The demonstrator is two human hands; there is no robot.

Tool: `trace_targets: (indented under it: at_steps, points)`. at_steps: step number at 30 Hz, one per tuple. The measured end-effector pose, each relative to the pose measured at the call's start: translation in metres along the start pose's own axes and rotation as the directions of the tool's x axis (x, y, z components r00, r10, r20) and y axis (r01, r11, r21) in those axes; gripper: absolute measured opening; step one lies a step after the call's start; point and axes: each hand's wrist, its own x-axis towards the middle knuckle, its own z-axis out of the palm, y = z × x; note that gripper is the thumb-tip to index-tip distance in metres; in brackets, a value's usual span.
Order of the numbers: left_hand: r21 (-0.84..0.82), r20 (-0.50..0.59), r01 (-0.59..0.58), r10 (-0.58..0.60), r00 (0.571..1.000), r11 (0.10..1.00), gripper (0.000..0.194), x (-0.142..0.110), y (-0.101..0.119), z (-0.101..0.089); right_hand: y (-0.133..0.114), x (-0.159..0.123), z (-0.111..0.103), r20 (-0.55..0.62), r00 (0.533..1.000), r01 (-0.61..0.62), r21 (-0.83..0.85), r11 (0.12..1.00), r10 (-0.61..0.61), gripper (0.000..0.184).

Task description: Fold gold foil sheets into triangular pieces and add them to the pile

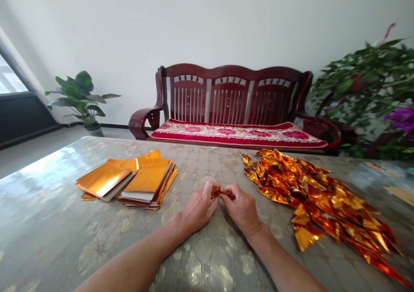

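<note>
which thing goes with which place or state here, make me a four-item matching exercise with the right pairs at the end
1. flat foil sheets
2. folded foil pieces
3. small foil piece
4. bench

A. dark reddish-brown with a slatted back
B. heaped on the right
C. in piles on the left
D. between the left hand and right hand

Pairs: 1-C, 2-B, 3-D, 4-A

The head camera looks forward and down across the table [54, 227].
</note>
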Motion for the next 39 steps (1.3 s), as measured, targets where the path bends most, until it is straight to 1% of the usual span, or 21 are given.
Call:
trace_targets:
  at_steps: [4,6,11,13,15,18,22,25,28,32,35,39]
  points:
    - [-0.041,-0.005,0.022,-0.022,1.000,0.999,0.017,0.001,-0.001,0.001,-0.001,-0.004,-0.001,0.000,0.999,0.044,0.010,0.999,-0.044,0.010]
    - [-0.073,-0.023,0.045,-0.047,0.999,0.996,0.016,0.002,-0.001,0.001,-0.001,-0.004,0.000,0.004,0.999,0.040,0.039,0.998,-0.040,0.014]
    - [-0.121,-0.066,0.102,-0.111,0.992,0.987,0.020,0.003,-0.001,-0.001,-0.001,-0.002,0.007,-0.010,0.996,-0.082,0.175,0.981,0.085,0.024]
    - [-0.123,-0.066,0.102,-0.111,0.992,0.987,0.020,0.004,-0.002,0.000,-0.001,-0.001,0.008,-0.001,0.992,-0.123,0.215,0.969,0.126,0.024]
    - [-0.123,-0.063,0.093,-0.102,0.993,0.988,0.019,0.003,-0.004,0.000,-0.001,-0.001,0.009,0.016,0.990,-0.142,0.237,0.961,0.142,0.019]
    - [-0.111,-0.067,0.078,-0.086,0.994,0.991,0.019,0.003,-0.006,0.001,-0.003,0.000,0.007,0.023,0.993,-0.114,0.232,0.966,0.111,0.011]
    - [-0.137,-0.071,0.102,-0.112,0.991,0.985,0.023,0.004,-0.005,0.001,-0.006,0.001,0.005,0.000,0.999,-0.035,0.192,0.981,0.036,0.009]
    - [-0.230,-0.097,0.147,-0.173,0.980,0.962,0.027,0.006,-0.005,0.002,-0.008,0.002,0.004,-0.010,1.000,0.020,0.174,0.985,-0.019,0.011]
    - [-0.340,-0.120,0.187,-0.240,0.963,0.922,0.023,0.008,-0.008,0.005,-0.009,0.002,0.004,-0.023,0.998,0.068,0.172,0.983,-0.065,0.014]
    - [-0.385,-0.086,0.236,-0.290,0.953,0.892,0.017,0.010,-0.015,0.011,-0.009,0.001,0.005,-0.028,0.996,0.087,0.163,0.983,-0.084,0.017]
    - [-0.387,-0.071,0.253,-0.302,0.951,0.887,0.019,0.010,-0.017,0.013,-0.009,0.000,0.006,-0.017,0.997,0.081,0.147,0.986,-0.079,0.017]
    - [-0.372,-0.082,0.246,-0.296,0.952,0.895,0.021,0.010,-0.014,0.010,-0.010,0.000,0.007,-0.007,0.999,0.048,0.115,0.992,-0.047,0.018]
